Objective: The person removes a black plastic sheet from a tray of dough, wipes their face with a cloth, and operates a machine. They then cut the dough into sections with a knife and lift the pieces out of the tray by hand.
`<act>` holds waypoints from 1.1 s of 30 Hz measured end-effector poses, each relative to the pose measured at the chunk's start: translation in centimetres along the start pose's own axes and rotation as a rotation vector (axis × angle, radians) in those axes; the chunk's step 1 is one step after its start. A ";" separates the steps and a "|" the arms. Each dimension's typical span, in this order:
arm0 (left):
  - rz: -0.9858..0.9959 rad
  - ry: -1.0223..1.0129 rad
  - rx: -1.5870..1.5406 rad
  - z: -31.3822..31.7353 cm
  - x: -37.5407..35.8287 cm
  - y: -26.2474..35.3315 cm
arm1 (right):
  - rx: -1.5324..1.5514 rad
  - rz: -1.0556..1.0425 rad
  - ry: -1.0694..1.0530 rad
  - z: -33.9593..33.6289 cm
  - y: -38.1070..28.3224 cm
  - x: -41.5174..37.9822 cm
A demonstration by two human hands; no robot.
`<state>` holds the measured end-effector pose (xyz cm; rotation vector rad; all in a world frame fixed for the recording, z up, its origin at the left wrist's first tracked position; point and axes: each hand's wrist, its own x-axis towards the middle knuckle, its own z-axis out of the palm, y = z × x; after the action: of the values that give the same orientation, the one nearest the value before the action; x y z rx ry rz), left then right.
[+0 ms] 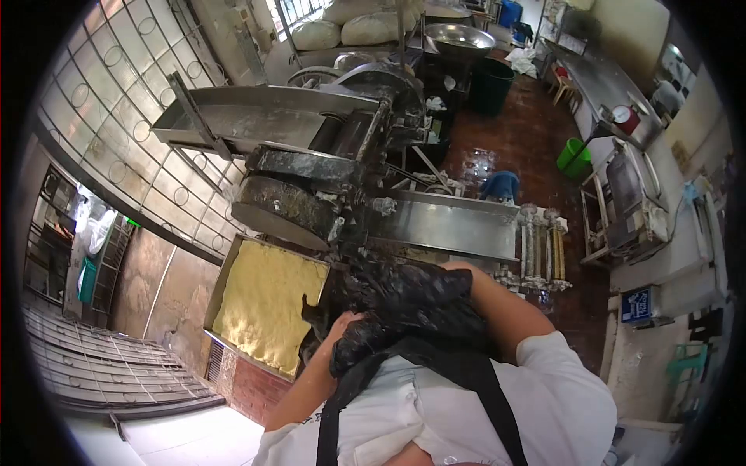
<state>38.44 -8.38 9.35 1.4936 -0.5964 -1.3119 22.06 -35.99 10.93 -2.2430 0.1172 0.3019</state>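
A crumpled, shiny black plastic sheet [412,299] is bunched in front of my body, between my two arms. My left hand [342,325] is closed on its left side, with some fingers tucked into the folds. My right hand [457,266] is at the sheet's upper right edge; the plastic covers its fingers, so their grip is hidden. To the left, a rectangular metal tray [214,299] holds a flat slab of yellow dough [268,303]. A dark flap of the plastic hangs over the tray's right side.
Ahead stands a dough-rolling machine with a metal trough [241,113], a large round guard [280,210] and a metal shelf [443,225]. A green bucket [573,158] and a blue stool [499,186] stand on the wet red floor. A metal counter [598,78] lines the right wall.
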 end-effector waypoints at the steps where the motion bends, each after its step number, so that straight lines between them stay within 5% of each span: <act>1: 0.002 0.017 -0.061 0.1 -0.1 0.1 | -0.022 0.023 0.085 -0.6 0.6 -1.5; 5: 0.009 0.079 -0.253 0.6 -0.8 2.0 | 0.540 -0.177 0.808 -3.3 -5.3 -7.7; 7: 0.022 0.047 -0.292 1.6 0.2 2.5 | 0.087 -0.369 0.624 -3.3 -7.7 -6.8; 9: 0.008 -0.022 -0.299 2.7 2.0 2.3 | -0.225 -0.286 0.518 -1.9 -8.7 -3.1; 10: -0.004 -0.055 -0.299 3.0 2.4 2.2 | -0.109 -0.180 0.430 -1.8 -8.6 -1.0; 13: -0.083 -0.128 -0.244 1.8 2.4 1.4 | 0.236 -0.301 -0.074 1.5 -0.1 6.8; 14: -0.111 -0.147 -0.199 0.7 2.3 0.7 | 0.198 -0.098 -0.096 2.6 -1.9 5.4; 16: -0.121 -0.157 0.005 -2.9 0.9 1.0 | -0.061 -0.219 -0.243 5.8 0.9 5.8; 17: -0.063 -0.135 0.139 -4.4 -0.3 2.1 | -0.055 -0.364 -0.173 8.7 5.2 7.0; 20: 0.361 0.113 0.463 -3.7 -5.1 8.7 | 0.229 -0.298 -0.227 7.6 2.2 5.5; 22: 0.450 0.163 0.514 -2.0 -5.9 9.4 | 0.355 -0.298 -0.252 7.0 -0.4 5.6; 27: 0.193 0.089 0.072 -1.0 -1.4 -0.3 | 0.494 -0.216 -0.228 4.9 -4.7 4.8; 30: 0.190 0.323 -0.191 -0.8 -2.3 -0.8 | 0.598 0.030 -0.082 0.8 -5.1 1.4; 31: 0.056 0.469 -0.475 0.9 -4.0 2.7 | 0.575 0.065 0.080 -0.8 -3.9 0.3; 33: 0.056 0.505 -0.623 2.0 -5.3 4.9 | 0.409 0.192 0.282 0.6 3.4 -0.9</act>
<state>36.29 -6.33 16.25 1.1957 0.0998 -0.9028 20.44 -37.69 8.26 -1.8562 0.5006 0.0522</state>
